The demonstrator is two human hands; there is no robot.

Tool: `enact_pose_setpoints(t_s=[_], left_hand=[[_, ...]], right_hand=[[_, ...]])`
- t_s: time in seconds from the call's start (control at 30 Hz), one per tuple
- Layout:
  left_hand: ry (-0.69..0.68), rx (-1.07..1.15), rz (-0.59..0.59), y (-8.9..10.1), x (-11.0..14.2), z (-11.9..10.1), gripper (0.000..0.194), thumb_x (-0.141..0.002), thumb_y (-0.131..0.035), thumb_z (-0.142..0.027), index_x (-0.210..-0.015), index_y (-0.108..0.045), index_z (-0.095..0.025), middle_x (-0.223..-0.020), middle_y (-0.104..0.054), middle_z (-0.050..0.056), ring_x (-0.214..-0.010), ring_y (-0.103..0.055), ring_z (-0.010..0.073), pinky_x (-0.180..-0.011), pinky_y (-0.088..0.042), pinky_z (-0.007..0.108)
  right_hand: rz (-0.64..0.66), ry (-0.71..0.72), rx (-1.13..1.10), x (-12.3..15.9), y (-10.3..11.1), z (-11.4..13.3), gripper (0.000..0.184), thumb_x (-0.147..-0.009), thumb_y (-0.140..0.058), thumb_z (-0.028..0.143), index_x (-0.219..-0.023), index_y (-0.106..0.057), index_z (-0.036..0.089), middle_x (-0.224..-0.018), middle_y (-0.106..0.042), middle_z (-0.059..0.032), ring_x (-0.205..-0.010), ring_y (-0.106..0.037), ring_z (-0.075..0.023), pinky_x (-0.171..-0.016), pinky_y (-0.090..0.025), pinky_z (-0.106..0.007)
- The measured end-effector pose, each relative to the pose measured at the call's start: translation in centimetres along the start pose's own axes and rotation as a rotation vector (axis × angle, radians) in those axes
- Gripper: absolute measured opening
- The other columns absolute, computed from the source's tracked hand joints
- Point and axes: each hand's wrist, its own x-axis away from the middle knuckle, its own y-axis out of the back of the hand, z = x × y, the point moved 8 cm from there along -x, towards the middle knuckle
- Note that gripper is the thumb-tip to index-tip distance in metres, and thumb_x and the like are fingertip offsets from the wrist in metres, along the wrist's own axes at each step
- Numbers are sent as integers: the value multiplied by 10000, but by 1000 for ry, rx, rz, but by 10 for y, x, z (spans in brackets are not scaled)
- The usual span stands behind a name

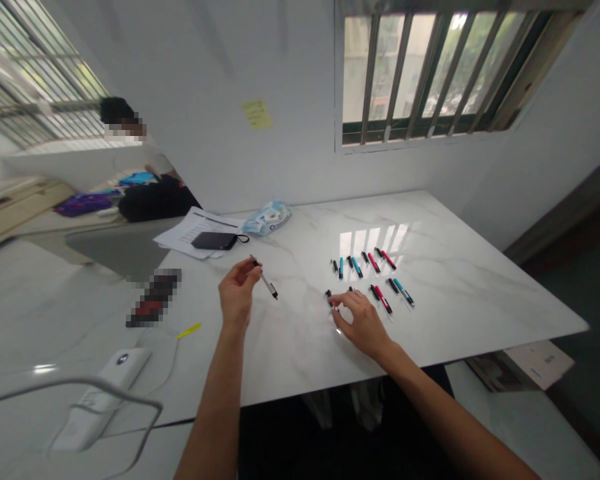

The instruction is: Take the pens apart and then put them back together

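My left hand (pixel 239 293) is closed in a pinch on a pen (pixel 267 282) with a pale barrel and black ends, held tilted above the white marbled table. My right hand (pixel 361 321) is low over the table with thumb and index finger apart. Its fingertips are at a small black pen part (pixel 329 294); whether they touch it I cannot tell. That hand partly hides parts in the near row. Beyond it lie a turquoise pen barrel (pixel 341 268) and a pink pen barrel (pixel 374 263), among several black parts in two rows.
Papers (pixel 190 230) lie at the back left under a black pouch (pixel 215 241), beside a blue-white packet (pixel 267 218). A yellow strip (pixel 189 331), a white device (pixel 103 400) and a grey cable (pixel 75 381) are at left. Another person (pixel 155 160) sits beyond.
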Motion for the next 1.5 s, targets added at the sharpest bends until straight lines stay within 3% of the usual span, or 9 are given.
enact_pose_setpoints(t_s=[0.1, 0.3, 0.4, 0.57, 0.77, 1.0, 1.13, 1.3, 1.5], left_hand=[[-49, -77, 120, -38, 7, -3, 429, -827, -724, -425, -1174, -706, -173, -1049, -740, 83, -844, -703, 171, -815, -575, 312], [-359, -422, 452, -116, 39, -18, 313, -972, -580, -385, -1205, -730, -238, -1087, -718, 82, -942, -670, 197, -799, -550, 293], [-403, -466, 521, -133, 50, -10, 287, -954, -627, -385, -1183, -709, -233, -1054, -724, 67, -852, -673, 176, -764, -547, 276], [-389, -489, 497, -133, 55, 7, 218, -979, -610, -411, -1085, -700, -243, -983, -754, 24, -760, -678, 151, -766, -540, 267], [-359, -522, 510, -132, 60, 13, 242, -992, -591, -435, -1119, -721, -276, -1070, -787, 23, -880, -731, 181, -842, -531, 282], [-222, -524, 533, -129, 55, 24, 334, -1035, -476, -473, -1069, -720, -247, -662, -690, -24, -569, -627, 135, -598, -431, 233], [-188, -466, 486, -126, 54, 24, 248, -991, -550, -429, -1126, -653, -248, -719, -703, -33, -519, -562, 114, -566, -409, 222], [-192, -361, 495, -129, 57, 20, 140, -896, -651, -351, -947, -637, -222, -899, -695, -5, -540, -526, 75, -543, -408, 209], [178, 16, 591, -134, 55, 42, 311, -892, -646, -478, -997, -596, -189, -769, -625, -17, -433, -479, 59, -410, -331, 194]], right_hand=[[-10, -76, -46, -20, -2, -6, 109, -957, -639, 311, -1008, -673, 220, -902, -718, -44, -875, -636, -208, -834, -477, -338], [-36, -258, -98, -81, -5, -47, 564, -962, -513, 666, -630, -482, 211, -581, -497, 27, -561, -446, -124, -570, -313, -271], [-18, -313, -162, -106, -14, -69, 685, -951, -402, 766, -549, -368, 214, -523, -341, 35, -531, -346, -116, -540, -231, -282], [49, -303, -261, -115, -33, -84, 680, -948, -360, 780, -562, -298, 223, -548, -277, 36, -538, -283, -111, -540, -198, -288], [93, -200, -225, -105, -38, -78, 565, -1003, -428, 582, -585, -381, 205, -558, -345, 39, -548, -352, -112, -565, -243, -279], [95, -144, -280, -106, -32, -68, 315, -993, -523, 437, -789, -581, 203, -661, -542, 42, -608, -465, -116, -607, -344, -247], [168, -203, -483, -107, -36, -74, 252, -941, -588, 419, -893, -674, 187, -781, -666, -2, -703, -565, -134, -655, -432, -247], [161, -283, -622, -105, -37, -87, 249, -849, -707, 420, -925, -712, 182, -772, -694, -5, -688, -601, -135, -685, -489, -268], [9, -280, -719, -109, -17, -96, 290, -779, -792, 445, -913, -701, 205, -877, -737, -34, -814, -672, -170, -786, -553, -312]])
